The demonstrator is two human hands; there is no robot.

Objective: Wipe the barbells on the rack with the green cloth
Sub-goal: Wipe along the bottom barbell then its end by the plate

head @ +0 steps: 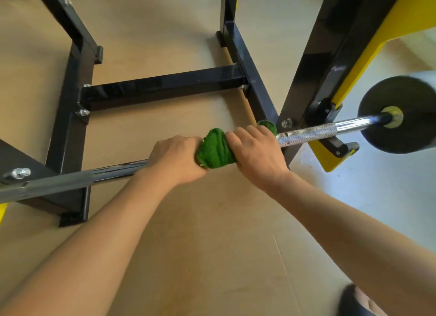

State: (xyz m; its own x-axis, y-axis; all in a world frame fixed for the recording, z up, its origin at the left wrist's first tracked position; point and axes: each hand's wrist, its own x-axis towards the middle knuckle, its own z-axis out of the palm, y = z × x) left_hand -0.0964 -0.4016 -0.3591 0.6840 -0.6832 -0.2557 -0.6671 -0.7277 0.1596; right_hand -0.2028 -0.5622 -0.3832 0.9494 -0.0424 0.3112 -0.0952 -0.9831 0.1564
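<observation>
A chrome barbell (313, 132) lies across the black and yellow rack (313, 79), running from lower left to upper right. A black weight plate (401, 136) sits on its right end. A green cloth (215, 149) is wrapped around the middle of the bar. My left hand (175, 158) grips the bar and the cloth's left end. My right hand (256, 150) is closed over the cloth's right part, and a bit of cloth pokes out beyond its fingers. The bar under both hands is hidden.
The rack's black base frame (160, 86) stands on a tan floor (188, 245) below the bar. A yellow hook (330, 159) holds the bar at the right upright. A dark shoe tip (351, 301) shows at the bottom right.
</observation>
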